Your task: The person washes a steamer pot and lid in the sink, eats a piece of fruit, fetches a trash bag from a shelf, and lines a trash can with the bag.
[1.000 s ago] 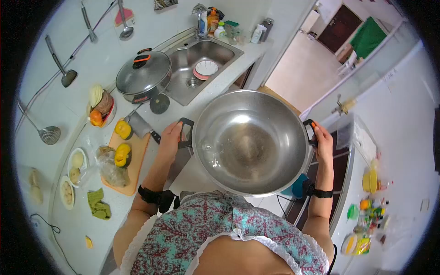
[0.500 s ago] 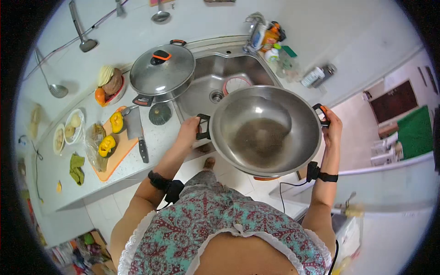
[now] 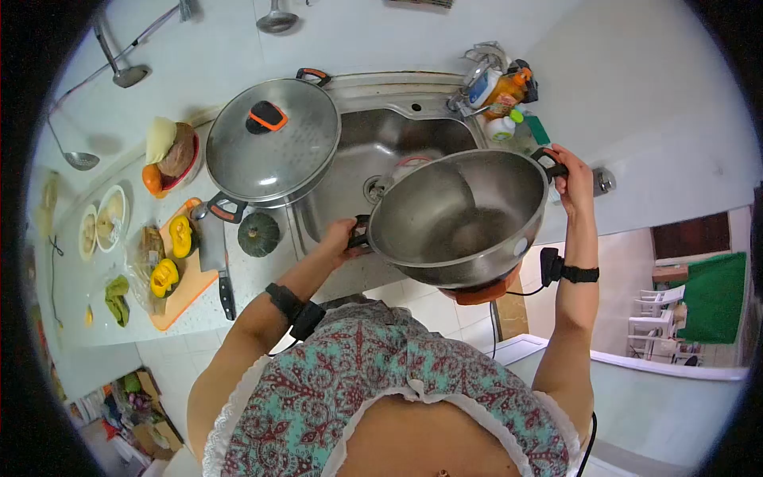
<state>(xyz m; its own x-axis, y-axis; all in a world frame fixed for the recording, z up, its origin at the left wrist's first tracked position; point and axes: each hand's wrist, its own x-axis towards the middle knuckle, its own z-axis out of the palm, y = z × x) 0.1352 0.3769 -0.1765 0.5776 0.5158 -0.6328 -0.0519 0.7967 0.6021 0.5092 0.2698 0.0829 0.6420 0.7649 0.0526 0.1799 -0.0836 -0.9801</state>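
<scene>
A large steel wok (image 3: 429, 211) hangs in the air between my hands, over the front right of the sink (image 3: 377, 131). It is tilted, its far rim higher than its near rim, and the part of its inside that shows is bare metal. My left hand (image 3: 340, 240) is closed round the wok's left black handle. On the opposite side, my right hand (image 3: 574, 179) grips the right handle. The wok covers part of the sink, where a red-rimmed round item (image 3: 413, 162) lies partly hidden behind it.
Left of the sink stands a lidded pan (image 3: 306, 163), with a whole green squash (image 3: 258, 234) before it. An orange cutting board (image 3: 183, 298) holds cut yellow squash (image 3: 164, 277) beside a cleaver (image 3: 226, 290). Bottles (image 3: 505, 95) crowd the back right corner near the faucet.
The wok has tipped, its near side turning down and more of its outer wall showing. My right hand has risen in the view. The view itself has shifted, with the counter now further left.
</scene>
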